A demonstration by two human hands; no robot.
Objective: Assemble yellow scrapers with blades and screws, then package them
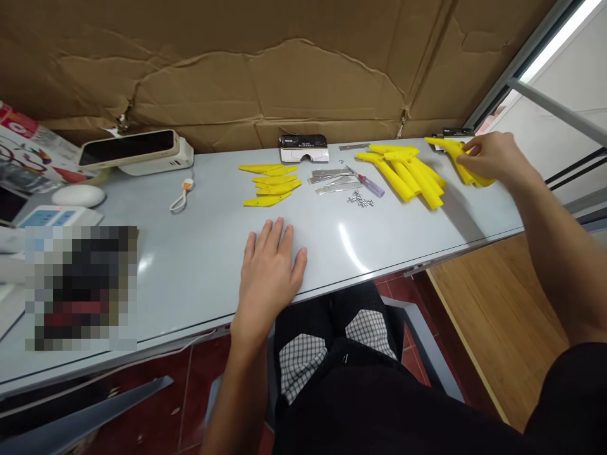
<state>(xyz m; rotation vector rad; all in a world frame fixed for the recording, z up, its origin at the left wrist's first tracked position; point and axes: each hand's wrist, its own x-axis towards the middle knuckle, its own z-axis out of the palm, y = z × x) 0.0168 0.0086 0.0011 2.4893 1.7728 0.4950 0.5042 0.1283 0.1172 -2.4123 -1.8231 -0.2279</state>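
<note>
My left hand (268,268) lies palm down on the table near its front edge, fingers stretched out and holding nothing. At the far right, my right hand (493,155) has its thumb and fingers closed on a yellow plastic handle (454,153); its fingers partly hide the piece. Several more yellow plastic handles (403,174) lie in a pile to the left of that hand. Ahead of my left hand are several slim yellow plastic pieces (272,184). Between the two groups lie flat metal blades (334,180), a screwdriver (370,184) with a clear purple handle, and a heap of small screws (360,200).
A black-and-white box (303,149) stands at the back against the cardboard (237,76); another box (458,133) is behind my right hand. Leftward are a phone (128,146) on a white device, a short cable (181,196) and a white mouse (78,196).
</note>
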